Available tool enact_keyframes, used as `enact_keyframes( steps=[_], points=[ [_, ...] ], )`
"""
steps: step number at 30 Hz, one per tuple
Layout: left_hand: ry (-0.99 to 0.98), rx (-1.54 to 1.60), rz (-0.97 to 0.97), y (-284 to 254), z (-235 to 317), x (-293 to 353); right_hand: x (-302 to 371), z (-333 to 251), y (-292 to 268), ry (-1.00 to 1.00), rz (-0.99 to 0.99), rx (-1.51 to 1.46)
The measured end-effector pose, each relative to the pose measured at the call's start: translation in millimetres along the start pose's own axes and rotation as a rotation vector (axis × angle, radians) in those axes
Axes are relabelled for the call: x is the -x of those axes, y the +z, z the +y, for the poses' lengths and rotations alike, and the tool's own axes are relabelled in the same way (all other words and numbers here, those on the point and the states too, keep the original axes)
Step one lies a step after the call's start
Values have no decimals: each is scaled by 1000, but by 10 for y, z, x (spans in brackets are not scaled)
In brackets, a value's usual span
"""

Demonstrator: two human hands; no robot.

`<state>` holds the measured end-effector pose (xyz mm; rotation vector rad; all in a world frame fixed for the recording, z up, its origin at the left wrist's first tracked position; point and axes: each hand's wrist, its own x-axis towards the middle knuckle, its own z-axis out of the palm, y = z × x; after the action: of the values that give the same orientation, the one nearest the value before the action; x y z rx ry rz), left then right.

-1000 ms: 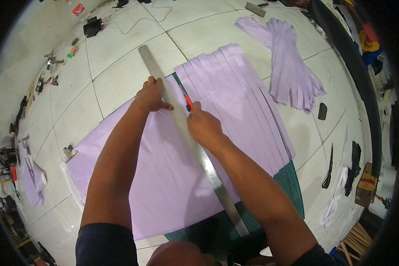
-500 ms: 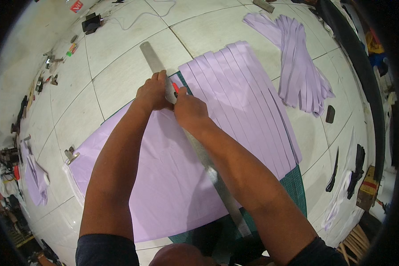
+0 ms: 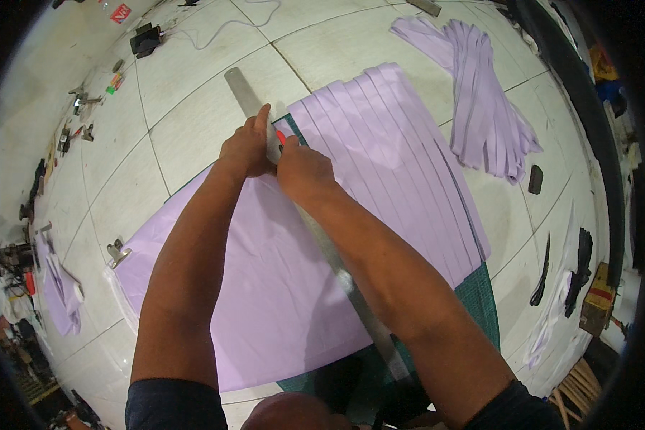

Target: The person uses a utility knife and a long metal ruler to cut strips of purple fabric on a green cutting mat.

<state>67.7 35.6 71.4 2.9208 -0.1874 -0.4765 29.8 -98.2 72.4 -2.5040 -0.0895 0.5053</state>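
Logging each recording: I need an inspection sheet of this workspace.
Surface: tiled floor, green mat.
Job's things: lilac cloth, slit into strips on its right; metal ruler across it; red tool, mostly hidden.
Clutter: loose lilac strips, dark block, metal clip at the cloth's left edge.
Grips: left grip on the ruler; right grip around the red tool.
Cables: pale cable near a black box.
Surroundings: wall upper left, wooden sticks lower right.

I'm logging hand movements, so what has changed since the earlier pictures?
The right hand moved left and away from the body, bringing the red cutter closer to the metal ruler. One finger of the left hand now stretches farther forward. Nothing was taken up or let go. The ruler, lilac cloth and bundled strips stayed put.
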Motion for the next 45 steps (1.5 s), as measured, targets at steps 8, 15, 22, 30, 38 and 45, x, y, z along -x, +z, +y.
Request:
enact_keyframes(
  steps=[8,15,22,30,38,45],
  points=[
    [43,-2,-15,40,-55,-42,-70,-66,21,-55,39,11],
    [43,7,-14,-11,-19,-7,1,-61,-4,-16,-5,-6],
    [37,-7,-22,17,-43,-30,-1,-79,-15,-4,-2,-31],
    [24,19,-16,11,-27,-31,-53,-41,33,-14,-14,-2],
    [43,-101,-128,-28,-13,-89,-3,-31,-86,12,-102,-43],
    [41,-102,-145,-91,38,-21,528,215,-192,69,-243,-12]
  ],
)
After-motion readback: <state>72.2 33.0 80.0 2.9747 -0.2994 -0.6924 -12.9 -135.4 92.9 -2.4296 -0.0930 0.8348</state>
